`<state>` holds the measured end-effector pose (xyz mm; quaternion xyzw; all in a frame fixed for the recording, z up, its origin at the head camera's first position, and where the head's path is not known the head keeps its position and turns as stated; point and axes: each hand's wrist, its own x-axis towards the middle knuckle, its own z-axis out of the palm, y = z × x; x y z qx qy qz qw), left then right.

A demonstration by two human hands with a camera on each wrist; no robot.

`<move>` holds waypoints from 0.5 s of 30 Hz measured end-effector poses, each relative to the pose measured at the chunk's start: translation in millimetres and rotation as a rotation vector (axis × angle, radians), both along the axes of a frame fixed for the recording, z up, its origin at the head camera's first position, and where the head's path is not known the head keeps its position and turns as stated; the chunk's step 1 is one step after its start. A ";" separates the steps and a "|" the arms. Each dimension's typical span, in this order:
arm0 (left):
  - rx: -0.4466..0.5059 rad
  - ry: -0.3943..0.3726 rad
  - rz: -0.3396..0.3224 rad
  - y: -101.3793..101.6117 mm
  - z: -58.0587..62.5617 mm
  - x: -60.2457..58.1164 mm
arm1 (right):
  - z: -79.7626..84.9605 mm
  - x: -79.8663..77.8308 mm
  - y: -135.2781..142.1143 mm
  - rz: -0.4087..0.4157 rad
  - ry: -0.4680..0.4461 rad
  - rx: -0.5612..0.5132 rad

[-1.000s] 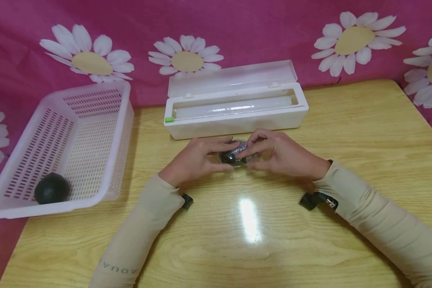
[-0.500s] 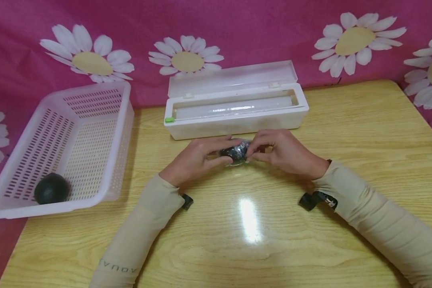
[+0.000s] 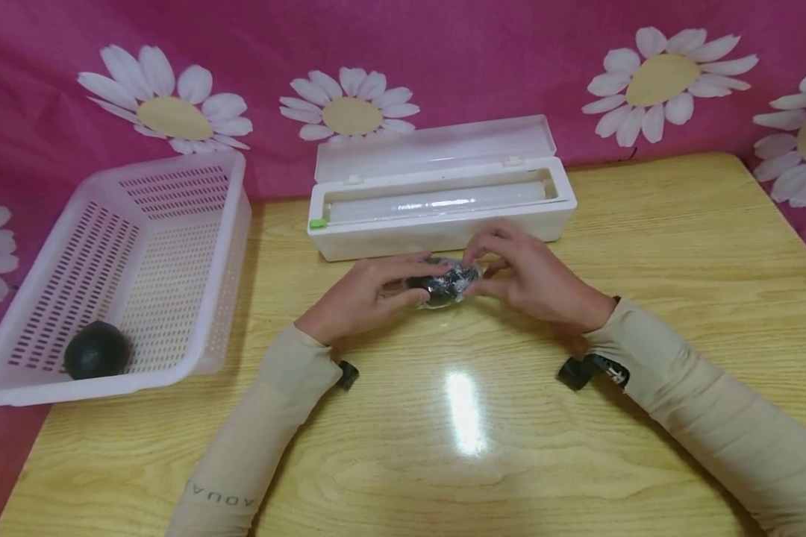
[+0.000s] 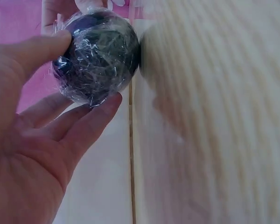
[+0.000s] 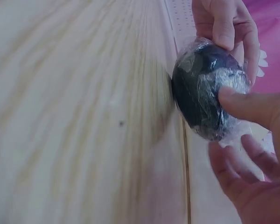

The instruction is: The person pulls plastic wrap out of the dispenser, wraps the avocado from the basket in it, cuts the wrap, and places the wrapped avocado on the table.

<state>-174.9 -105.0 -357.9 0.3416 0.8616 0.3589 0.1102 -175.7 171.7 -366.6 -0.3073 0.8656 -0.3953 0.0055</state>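
A dark, rounded ball (image 3: 435, 291) wrapped in crinkled clear cling film (image 5: 224, 77) sits on the table between both hands. My left hand (image 3: 359, 297) holds its left side, thumb and fingers spread around it. In the left wrist view the ball (image 4: 102, 58) appears between the thumb and fingertips, its film wrinkled all over. My right hand (image 3: 533, 280) grips the right side, where the film is bunched. From the right wrist, the thumb (image 5: 242, 105) presses on the film while the fingertips lie close under the ball's lower end.
Behind the hands stands a white box (image 3: 443, 233) with its lid raised, holding a roll of cling film (image 3: 436, 201). A white perforated basket (image 3: 231, 246) on the left contains another dark ball (image 3: 97, 350). A pink flowered cloth (image 3: 497, 60) hangs behind the wooden table (image 3: 403, 462).
My right fingers pinched low at the film half a second ago and now sit higher and more spread at its right side. My left hand keeps its hold with little movement.
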 end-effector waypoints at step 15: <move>0.046 0.033 0.090 11.6 4.4 4.1 | -0.6 -1.6 0.7 -0.002 -0.124 -0.035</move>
